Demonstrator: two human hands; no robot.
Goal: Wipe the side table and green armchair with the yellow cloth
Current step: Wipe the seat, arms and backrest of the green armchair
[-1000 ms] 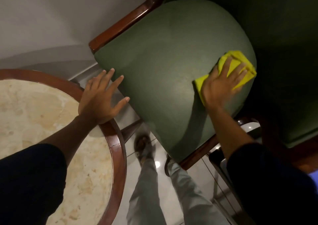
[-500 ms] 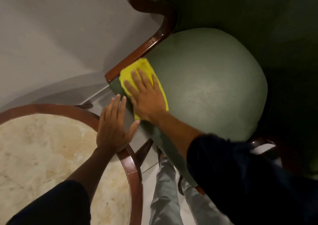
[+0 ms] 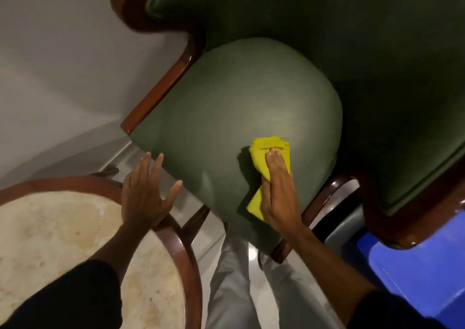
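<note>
Your right hand [image 3: 278, 190] lies flat, fingers together, on the yellow cloth [image 3: 269, 162], pressing it against the seat cushion [image 3: 226, 117] of the green armchair [image 3: 352, 51]. The palm bears down on the cloth rather than closing around it. The cloth sits crumpled toward the front right of the cushion, one bunched end beyond your fingertips and one corner showing beside the heel of your hand. Your left hand [image 3: 144, 195] is spread wide and holds nothing; it is over the dark wooden rim of the round side table [image 3: 187, 258], fingers reaching toward the cushion's front left edge, though contact with either cannot be made out. The table's mottled beige top [image 3: 63, 228] stands just beside the armchair. A blue container [image 3: 415, 278] shows at lower right.
</note>
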